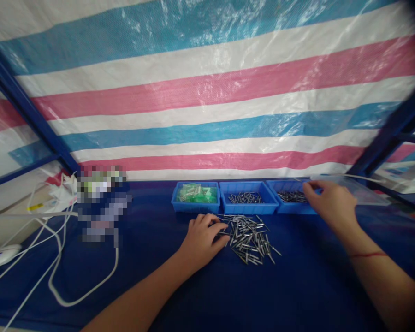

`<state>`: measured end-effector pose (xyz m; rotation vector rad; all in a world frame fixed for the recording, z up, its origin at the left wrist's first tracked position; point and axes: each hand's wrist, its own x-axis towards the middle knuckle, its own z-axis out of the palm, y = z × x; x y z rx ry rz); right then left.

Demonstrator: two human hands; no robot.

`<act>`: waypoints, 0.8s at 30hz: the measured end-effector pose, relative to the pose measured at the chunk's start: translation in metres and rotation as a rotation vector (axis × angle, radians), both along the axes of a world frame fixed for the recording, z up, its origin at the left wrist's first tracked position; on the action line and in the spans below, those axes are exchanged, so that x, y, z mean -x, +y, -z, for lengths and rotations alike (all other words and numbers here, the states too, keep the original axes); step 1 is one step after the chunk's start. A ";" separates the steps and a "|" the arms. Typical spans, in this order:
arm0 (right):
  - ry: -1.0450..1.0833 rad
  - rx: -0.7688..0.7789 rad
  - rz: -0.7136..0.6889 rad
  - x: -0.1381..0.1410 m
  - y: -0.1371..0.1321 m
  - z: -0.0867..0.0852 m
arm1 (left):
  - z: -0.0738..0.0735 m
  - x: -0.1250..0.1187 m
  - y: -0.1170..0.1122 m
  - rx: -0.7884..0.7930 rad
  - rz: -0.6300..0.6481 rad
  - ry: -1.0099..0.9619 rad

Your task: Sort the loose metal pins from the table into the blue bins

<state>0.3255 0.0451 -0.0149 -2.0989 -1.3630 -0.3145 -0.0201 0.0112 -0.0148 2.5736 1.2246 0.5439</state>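
Note:
My left hand [203, 237] rests on the blue table cover, its curled fingertips touching the left edge of a loose pile of small metal pins [251, 238]. My right hand [330, 200] hovers over the right blue bin [290, 197], fingers bent and pinched near its dark metal parts; what they hold, if anything, is hidden. The middle blue bin [248, 198] holds more metal pins. The left blue bin [195, 197] holds green plastic pieces.
A striped pink, blue and white tarp [207, 92] hangs behind the table. White cables [60, 258] and a blurred-out object [102, 203] lie at the left. A clear plastic sheet [361, 191] sits right of the bins. Blue frame bars [389, 133] flank both sides.

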 end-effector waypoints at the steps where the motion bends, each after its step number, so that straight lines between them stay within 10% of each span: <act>1: -0.020 0.036 0.031 -0.003 0.000 0.002 | 0.000 0.000 0.000 0.005 0.006 0.011; 12: -0.127 -0.029 -0.053 0.021 -0.008 -0.005 | -0.001 0.001 0.002 -0.009 0.064 0.026; 24: -0.088 -0.173 -0.566 0.072 -0.018 -0.013 | -0.003 -0.001 0.002 -0.007 0.017 -0.027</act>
